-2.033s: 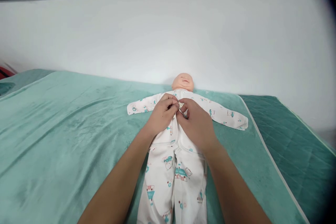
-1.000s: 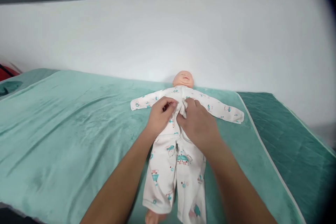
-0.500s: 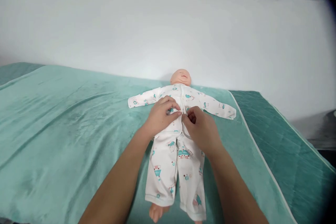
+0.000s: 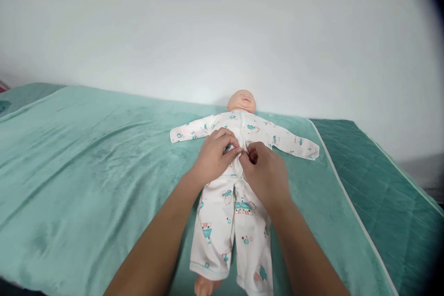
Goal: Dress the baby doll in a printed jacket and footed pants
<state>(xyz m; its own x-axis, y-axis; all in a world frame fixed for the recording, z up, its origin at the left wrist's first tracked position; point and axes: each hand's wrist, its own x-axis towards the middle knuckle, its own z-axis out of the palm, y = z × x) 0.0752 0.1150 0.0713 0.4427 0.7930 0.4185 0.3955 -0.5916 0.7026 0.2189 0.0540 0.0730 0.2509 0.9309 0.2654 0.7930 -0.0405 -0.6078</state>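
Note:
A baby doll lies on its back, head toward the wall, sleeves spread wide. It wears a white printed jacket and matching trousers; one bare foot shows below a trouser leg. My left hand pinches the jacket's front edge at the belly between thumb and fingers. Close beside it, my right hand is closed with thumb and forefinger on the opposite edge of the same front opening. The fingertips nearly meet, and whatever fastener may be between them is hidden.
A light green blanket with soft wrinkles spreads under the doll. Its pale border runs along the right, beside a darker green quilted cover. Behind the doll's head rises a white wall.
Both hands stay at the jacket's front with their fingertips slightly closer together. The camera view has shifted slightly.

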